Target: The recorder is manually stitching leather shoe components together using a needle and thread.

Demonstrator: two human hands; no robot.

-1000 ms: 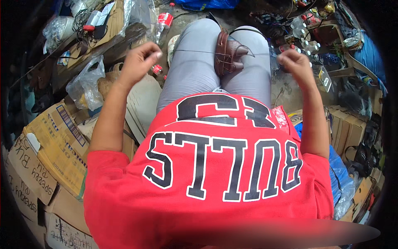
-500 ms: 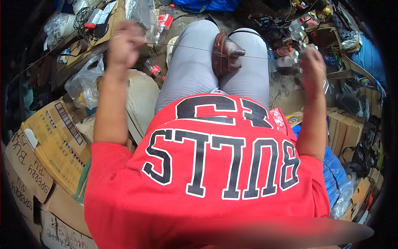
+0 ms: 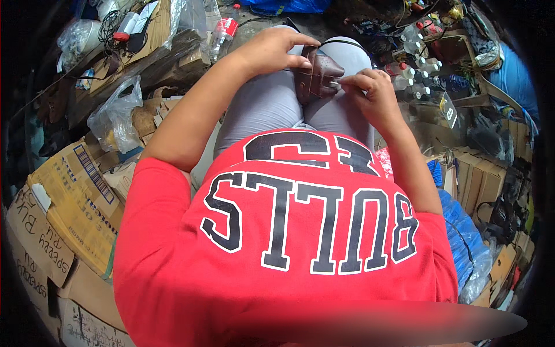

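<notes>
- Drawn inward from wide apart since the earlier frame: left hand (image 3: 273,53) and right hand (image 3: 374,96).
- Left: I find thumb and fingers clamped on the brown leather shoe (image 3: 313,85).
- Shoe: atop the grey trousers (image 3: 254,110).
- Right: fingertips together beside the shoe; I cannot tell on what.

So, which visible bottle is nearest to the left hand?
The clear, red-labelled bottle left of the left hand, apart from the bottles clustered right of the right hand.
</notes>
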